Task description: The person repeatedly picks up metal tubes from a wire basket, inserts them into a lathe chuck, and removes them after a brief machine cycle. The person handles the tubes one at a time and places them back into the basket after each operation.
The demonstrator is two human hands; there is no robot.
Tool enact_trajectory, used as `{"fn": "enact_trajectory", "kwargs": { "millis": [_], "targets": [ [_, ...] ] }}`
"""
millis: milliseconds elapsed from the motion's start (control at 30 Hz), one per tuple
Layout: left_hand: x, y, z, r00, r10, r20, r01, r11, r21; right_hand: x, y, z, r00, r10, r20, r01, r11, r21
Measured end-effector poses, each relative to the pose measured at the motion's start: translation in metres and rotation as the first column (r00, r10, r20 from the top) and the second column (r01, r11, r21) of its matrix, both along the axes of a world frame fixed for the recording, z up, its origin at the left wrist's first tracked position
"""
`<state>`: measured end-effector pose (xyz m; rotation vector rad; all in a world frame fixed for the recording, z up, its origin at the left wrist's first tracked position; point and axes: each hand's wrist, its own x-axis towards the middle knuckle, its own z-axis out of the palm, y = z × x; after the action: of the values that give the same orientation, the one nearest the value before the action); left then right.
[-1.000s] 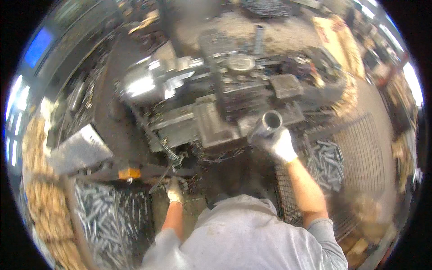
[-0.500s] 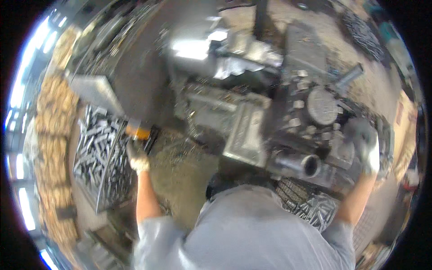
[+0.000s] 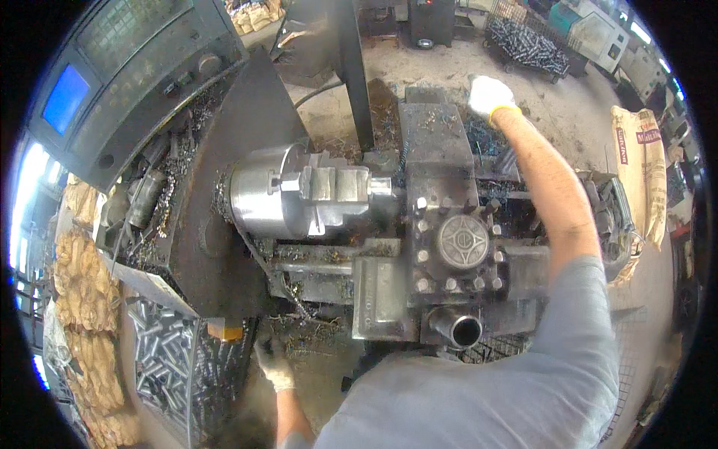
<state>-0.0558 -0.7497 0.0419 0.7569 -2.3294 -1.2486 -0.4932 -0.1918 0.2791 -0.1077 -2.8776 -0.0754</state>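
My right hand (image 3: 491, 99), in a white glove with a yellow cuff, reaches over the lathe to the far side of its carriage (image 3: 437, 123). Its fingers are washed out by glare, so I cannot tell what they hold. Low on the left, my left hand (image 3: 274, 364) hangs in a glove with blackened fingers; these are stretched out, with nothing visible in them. Closest to it is a yellow-orange block (image 3: 225, 331) on the machine's lower edge. The lathe chuck (image 3: 271, 191) grips a short metal piece (image 3: 381, 186). To its right stands the tool post (image 3: 462, 242), ringed with bolts.
A bin of metal tubes (image 3: 161, 348) stands at lower left beside stacked sacks (image 3: 84, 280). An open pipe end (image 3: 465, 331) projects toward my body. The dark guard plate (image 3: 224, 194) rises left of the chuck. A parts cart (image 3: 527, 46) stands far back.
My right hand has moved from the machine's right side up and away to its far side. My left hand has drawn slightly right and nearer, away from the yellow-orange block. The view has shifted.
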Motion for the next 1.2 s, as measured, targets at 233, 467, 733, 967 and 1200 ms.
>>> {"fn": "enact_trajectory", "kwargs": {
  "millis": [233,467,733,967,1200],
  "targets": [
    [-0.237,0.086,0.176,0.850,-0.527,-0.011,0.307,0.511,-0.803,0.009,-0.083,-0.038,0.595,0.739,0.317,-0.505,0.651,-0.567],
    [-0.339,0.107,0.232,0.817,-0.423,0.392,0.539,0.322,-0.778,-0.009,-0.076,-0.065,0.636,0.427,0.643,-0.477,0.872,-0.107],
    [-0.384,0.127,0.261,0.642,-0.386,0.662,0.767,0.318,-0.558,0.024,-0.094,0.029,0.775,0.508,0.376,-0.475,0.860,-0.184],
    [-0.343,0.094,0.208,0.776,-0.619,0.123,0.418,0.358,-0.835,0.019,-0.141,-0.065,0.261,0.654,0.711,-0.510,0.718,-0.473],
    [-0.333,0.092,0.213,0.778,-0.627,-0.043,0.288,0.417,-0.862,0.032,-0.147,-0.068,0.350,0.594,0.725,-0.481,0.778,-0.405]
  ]
}}
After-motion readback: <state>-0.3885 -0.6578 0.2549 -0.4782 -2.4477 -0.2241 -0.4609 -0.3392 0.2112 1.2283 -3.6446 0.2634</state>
